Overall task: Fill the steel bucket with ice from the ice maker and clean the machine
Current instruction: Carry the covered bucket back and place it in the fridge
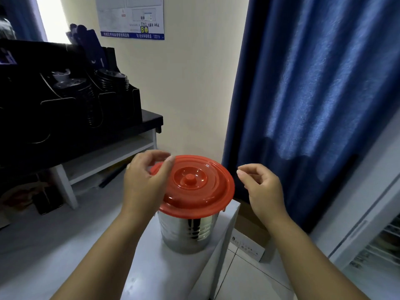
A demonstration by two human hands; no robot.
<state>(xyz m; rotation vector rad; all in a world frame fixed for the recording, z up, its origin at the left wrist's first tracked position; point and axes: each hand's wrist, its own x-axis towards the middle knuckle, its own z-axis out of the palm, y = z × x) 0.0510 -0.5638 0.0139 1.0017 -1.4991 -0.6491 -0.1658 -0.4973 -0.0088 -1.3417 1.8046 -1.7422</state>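
1. Head view, looking down on both arms: the left hand is at the left edge of the red lid, fingers loosely curled with the thumb lying over the rim; whether it truly grips the lid I cannot tell.
2. The right hand hangs just to the right of the lid, apart from it, fingers loosely curled and holding nothing.
3. Between the two hands, the lid sits on the steel bucket, which stands upright.
4. Under the bucket is a white box that carries it.
5. Past the right hand, a blue curtain hangs down to the floor.
6. Beyond the left hand, a dark desk bears a black organiser stacked with cup lids.
7. Above both hands, on the cream wall, a notice is posted.
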